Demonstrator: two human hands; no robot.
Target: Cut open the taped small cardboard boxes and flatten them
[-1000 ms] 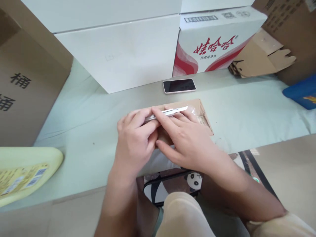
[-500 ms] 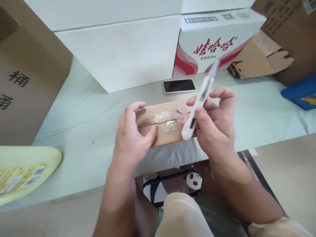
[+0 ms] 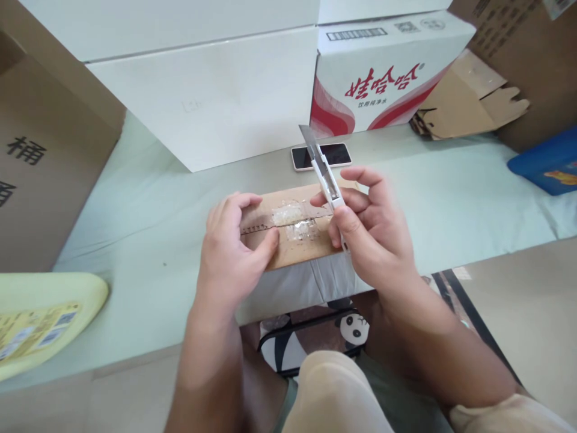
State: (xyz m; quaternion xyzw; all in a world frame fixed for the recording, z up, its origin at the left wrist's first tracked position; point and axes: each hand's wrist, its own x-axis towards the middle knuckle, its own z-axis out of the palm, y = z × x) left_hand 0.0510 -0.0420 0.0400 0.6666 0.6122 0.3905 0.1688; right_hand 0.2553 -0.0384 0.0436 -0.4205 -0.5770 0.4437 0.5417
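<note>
A small brown cardboard package (image 3: 295, 243) with crumpled clear tape along its seam lies at the near edge of the pale green table (image 3: 451, 198). My left hand (image 3: 232, 255) grips its left end, thumb on top. My right hand (image 3: 372, 231) is closed round a white utility knife (image 3: 325, 174), held above the package's right end. The blade is out and points up and away from me.
A phone (image 3: 336, 155) lies face up behind the package. Large white boxes (image 3: 211, 108) and a red-and-white carton (image 3: 387, 72) stand at the back, brown cartons (image 3: 45, 156) at left and right. A yellow item (image 3: 40, 319) is at lower left, a blue one (image 3: 547, 165) at right.
Both hands held the knife over the package a second ago. My right hand then lifted the knife clear and turned it, so the blade now points up and left. My left hand settled on the package.
</note>
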